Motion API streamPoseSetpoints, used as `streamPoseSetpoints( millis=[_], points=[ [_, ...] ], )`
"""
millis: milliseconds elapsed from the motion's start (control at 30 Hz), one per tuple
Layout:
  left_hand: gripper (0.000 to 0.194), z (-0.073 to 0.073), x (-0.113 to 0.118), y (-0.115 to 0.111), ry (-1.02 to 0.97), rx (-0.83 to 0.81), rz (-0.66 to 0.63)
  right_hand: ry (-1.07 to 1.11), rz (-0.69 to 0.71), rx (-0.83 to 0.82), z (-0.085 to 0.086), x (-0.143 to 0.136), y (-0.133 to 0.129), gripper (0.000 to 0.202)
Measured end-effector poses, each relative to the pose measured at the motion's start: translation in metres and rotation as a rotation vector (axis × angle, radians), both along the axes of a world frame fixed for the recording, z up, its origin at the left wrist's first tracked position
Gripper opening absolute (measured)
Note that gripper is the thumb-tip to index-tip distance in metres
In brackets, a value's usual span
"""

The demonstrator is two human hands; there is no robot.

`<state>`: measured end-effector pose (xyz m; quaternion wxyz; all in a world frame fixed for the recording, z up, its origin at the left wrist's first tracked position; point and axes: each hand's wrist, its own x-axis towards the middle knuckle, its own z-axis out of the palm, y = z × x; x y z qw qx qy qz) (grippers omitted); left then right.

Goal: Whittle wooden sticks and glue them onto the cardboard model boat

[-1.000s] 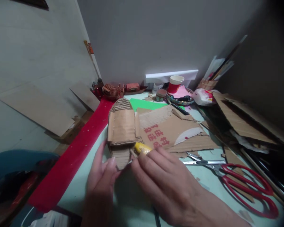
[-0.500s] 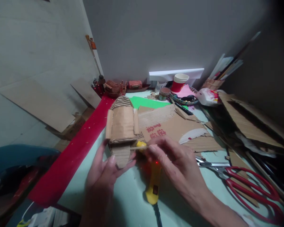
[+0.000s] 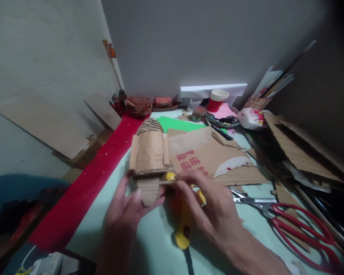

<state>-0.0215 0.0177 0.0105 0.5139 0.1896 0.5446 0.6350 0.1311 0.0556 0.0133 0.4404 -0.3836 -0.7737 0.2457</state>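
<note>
A cardboard model boat [image 3: 150, 151] with a curved roof and striped corrugated ends is tilted up in front of me. My left hand [image 3: 124, 210] is closed around its near end, thumb on top and fingers beneath. Between thumb and forefinger, my right hand [image 3: 216, 214] pinches a thin cardboard strip [image 3: 166, 183]. The strip's far tip is at the right edge of the boat's near end, just below the roof. Under the right hand lies a yellow hot glue gun [image 3: 182, 235] with a black cord. My fingers hide part of the gun.
Large red-handled scissors [image 3: 301, 225] lie at the right. Cardboard sheets [image 3: 197, 152] spread behind my right hand, beside green paper [image 3: 179, 124]. Finished small boats [image 3: 136, 106], a red cup [image 3: 218, 101] and a jar [image 3: 198, 114] stand at the back. A red strip [image 3: 91, 175] runs along the left.
My right hand has shifted slightly left, with its fingers more curled around the strip. The boat stays in my left hand, and the whole view has moved a little.
</note>
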Motion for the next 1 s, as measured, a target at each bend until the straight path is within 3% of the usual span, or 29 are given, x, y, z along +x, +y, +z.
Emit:
streamPoseSetpoints(
  millis=[100,200,333,500,767,1000],
  points=[
    [0.073,-0.001,0.000,-0.001,0.055,-0.030,-0.017,-0.186,0.097,0.321,0.000,0.005,-0.002,0.024],
    [0.069,-0.002,-0.003,-0.002,0.111,-0.112,-0.041,-0.290,0.150,0.407,0.006,0.007,-0.003,0.023],
    [0.067,-0.001,-0.002,-0.002,0.137,-0.141,-0.041,-0.307,0.156,0.328,0.010,0.006,-0.002,0.026],
    [0.073,-0.003,-0.001,-0.001,0.088,-0.018,-0.051,-0.180,0.127,0.206,0.003,0.005,0.001,0.025],
    [0.076,-0.007,-0.004,-0.001,0.046,0.035,-0.128,-0.011,0.041,0.174,-0.004,0.002,0.008,0.006],
    [0.082,-0.013,-0.010,-0.002,0.011,0.052,-0.150,0.019,0.055,0.165,-0.003,0.001,0.013,0.006]
  ],
)
